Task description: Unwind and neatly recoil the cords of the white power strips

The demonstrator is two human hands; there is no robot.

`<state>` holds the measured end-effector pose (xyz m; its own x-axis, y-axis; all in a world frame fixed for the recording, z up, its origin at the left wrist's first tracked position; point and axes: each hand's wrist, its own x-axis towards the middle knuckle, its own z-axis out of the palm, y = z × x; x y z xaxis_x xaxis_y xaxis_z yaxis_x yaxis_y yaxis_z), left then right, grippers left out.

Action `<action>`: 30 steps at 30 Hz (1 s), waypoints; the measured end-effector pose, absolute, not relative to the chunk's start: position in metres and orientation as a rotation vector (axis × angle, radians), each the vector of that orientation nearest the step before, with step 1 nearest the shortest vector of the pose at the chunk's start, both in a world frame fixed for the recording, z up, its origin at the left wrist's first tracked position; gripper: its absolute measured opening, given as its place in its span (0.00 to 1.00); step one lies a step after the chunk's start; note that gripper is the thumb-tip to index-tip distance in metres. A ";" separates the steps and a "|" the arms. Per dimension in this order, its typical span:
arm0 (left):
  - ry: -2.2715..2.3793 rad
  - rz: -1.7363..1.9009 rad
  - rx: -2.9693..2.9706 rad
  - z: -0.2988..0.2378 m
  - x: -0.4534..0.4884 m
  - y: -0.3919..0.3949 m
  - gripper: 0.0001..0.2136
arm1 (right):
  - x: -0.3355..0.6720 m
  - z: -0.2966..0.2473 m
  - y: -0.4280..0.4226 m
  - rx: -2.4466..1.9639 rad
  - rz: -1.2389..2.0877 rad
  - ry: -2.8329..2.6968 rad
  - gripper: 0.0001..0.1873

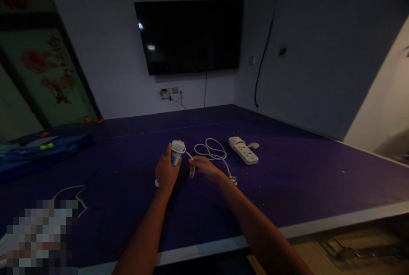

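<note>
My left hand (168,170) is closed around a white object that looks like a power strip (176,156), held tilted above the purple surface. A white cord (187,152) loops over its upper end. My right hand (204,166) pinches that cord just to the right, with a short bend hanging below the fingers. The rest of the cord lies in loose loops (215,149) beyond my right hand and runs to a plug (234,179) near my right wrist. My left fingers hide part of the held object.
A second white power strip (247,154), its cord wound around one end, lies at the right. Blue cloth (47,149) lies at the far left, and a thin white cable (81,198) nearer. A pale edge (204,249) bounds the surface in front. A television (191,36) hangs behind.
</note>
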<state>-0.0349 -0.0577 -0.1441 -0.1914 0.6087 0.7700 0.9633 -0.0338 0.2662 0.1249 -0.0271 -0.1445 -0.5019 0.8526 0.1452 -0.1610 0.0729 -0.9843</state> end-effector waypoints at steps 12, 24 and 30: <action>-1.880 -1.038 -1.536 -0.142 -0.043 -0.057 0.29 | 0.112 -0.145 -0.037 -0.856 0.640 -2.098 0.14; -1.545 -0.905 -1.923 -0.154 -0.044 -0.051 0.27 | 0.129 -0.133 -0.046 -1.026 -0.146 -2.364 0.14; -1.514 -0.774 -2.080 -0.152 -0.044 -0.052 0.29 | 0.135 -0.136 -0.045 -0.968 -0.192 -2.257 0.14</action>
<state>-0.0443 -0.0524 -0.1519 0.2399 0.7015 0.6711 0.9548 -0.2956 -0.0323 0.1353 -0.0452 -0.1363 -0.5041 0.5917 0.6291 0.6896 0.7143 -0.1193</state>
